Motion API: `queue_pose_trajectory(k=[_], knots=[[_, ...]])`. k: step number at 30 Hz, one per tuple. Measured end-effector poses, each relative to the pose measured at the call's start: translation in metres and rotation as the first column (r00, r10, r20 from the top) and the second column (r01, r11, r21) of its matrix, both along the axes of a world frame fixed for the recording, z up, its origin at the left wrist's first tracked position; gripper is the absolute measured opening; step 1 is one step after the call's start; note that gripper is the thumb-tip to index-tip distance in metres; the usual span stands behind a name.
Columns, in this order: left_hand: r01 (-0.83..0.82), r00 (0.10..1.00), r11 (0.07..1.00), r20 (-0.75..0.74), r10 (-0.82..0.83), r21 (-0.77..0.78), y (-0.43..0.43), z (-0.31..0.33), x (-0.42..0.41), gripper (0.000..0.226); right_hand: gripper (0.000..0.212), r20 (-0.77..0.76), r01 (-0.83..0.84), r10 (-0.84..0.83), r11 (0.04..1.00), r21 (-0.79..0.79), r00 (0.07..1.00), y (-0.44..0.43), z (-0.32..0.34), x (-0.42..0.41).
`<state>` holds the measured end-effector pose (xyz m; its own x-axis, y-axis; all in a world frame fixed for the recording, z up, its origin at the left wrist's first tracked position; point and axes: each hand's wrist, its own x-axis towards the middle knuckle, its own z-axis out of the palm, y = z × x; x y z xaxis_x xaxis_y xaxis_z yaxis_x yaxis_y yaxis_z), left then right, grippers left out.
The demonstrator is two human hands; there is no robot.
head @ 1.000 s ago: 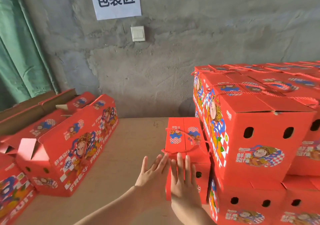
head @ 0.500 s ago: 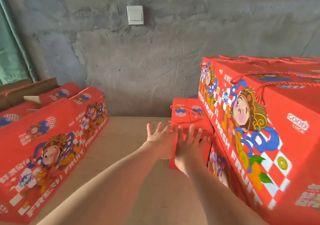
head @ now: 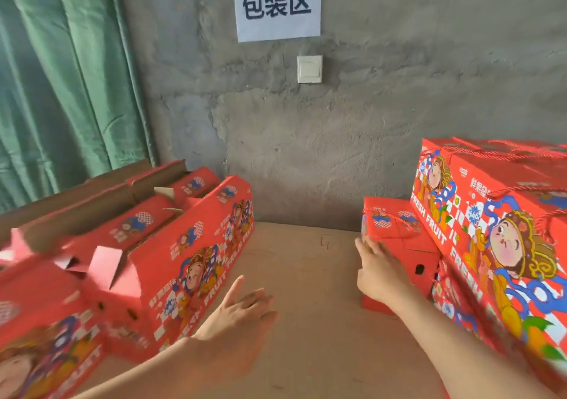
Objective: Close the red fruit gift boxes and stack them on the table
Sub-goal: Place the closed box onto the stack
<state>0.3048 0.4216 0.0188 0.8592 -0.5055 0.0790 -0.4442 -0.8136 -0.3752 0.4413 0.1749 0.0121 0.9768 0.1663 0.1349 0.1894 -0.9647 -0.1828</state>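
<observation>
Head view, left to right: a green curtain hangs behind the open red boxes, which lie on the table with their end flaps standing up. Just beside them the left hand hovers, blurred, fingers straight and holding nothing. The right hand lays straight fingers against a low closed box, which touches the tall stack of closed boxes.

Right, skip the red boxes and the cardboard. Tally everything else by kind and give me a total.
Hands: 2, the left hand and the right hand
Paper sign: 1
Light switch: 1
Green curtain: 1
Table: 1
Total: 6
</observation>
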Motion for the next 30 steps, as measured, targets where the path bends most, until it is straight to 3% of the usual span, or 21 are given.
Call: queue_pose_trajectory(k=[5,8,12,15,18,20,24,27,30], knots=[[-0.083,0.996,0.996,0.022,0.082,0.016,0.095,-0.005,-0.084,0.051,0.053,-0.196,-0.467,0.457,0.884,-0.005,0.868,0.104,-0.048,-0.119],[-0.269,0.961,0.960,0.086,0.263,0.081,0.155,-0.007,-0.116,0.066,0.057,-0.217,-0.576,0.547,0.812,-0.097,0.808,0.169,-0.063,-0.166],[-0.549,0.823,0.834,0.142,0.550,-0.050,0.250,0.005,-0.133,0.067,0.062,-0.176,-0.632,0.610,0.764,-0.127,0.773,0.248,-0.054,-0.191],[-0.704,0.702,0.702,0.044,0.711,-0.107,0.313,0.004,-0.138,0.070,0.064,-0.137,-0.595,0.583,0.800,-0.073,0.801,0.301,-0.042,-0.194],[-0.766,0.641,0.637,-0.164,0.750,-0.083,0.347,-0.020,-0.145,0.082,0.060,-0.157,-0.526,0.522,0.850,0.020,0.838,0.347,-0.040,-0.192],[-0.760,0.649,0.632,-0.225,0.727,-0.149,0.355,-0.036,-0.146,0.077,0.059,-0.238,-0.432,0.439,0.898,0.084,0.866,0.370,-0.044,-0.186],[-0.702,0.711,0.673,-0.187,0.678,-0.231,0.360,-0.047,-0.146,0.069,0.061,-0.368,-0.217,0.260,0.964,0.154,0.893,0.401,-0.047,-0.167],[-0.684,0.725,0.668,-0.179,0.665,-0.292,0.360,-0.048,-0.146,0.066,0.062,-0.410,-0.102,0.219,0.952,0.288,0.885,0.418,-0.043,-0.155],[-0.677,0.732,0.676,-0.172,0.659,-0.289,0.360,-0.044,-0.149,0.063,0.060,-0.452,-0.010,0.156,0.951,0.310,0.878,0.426,-0.043,-0.154]])
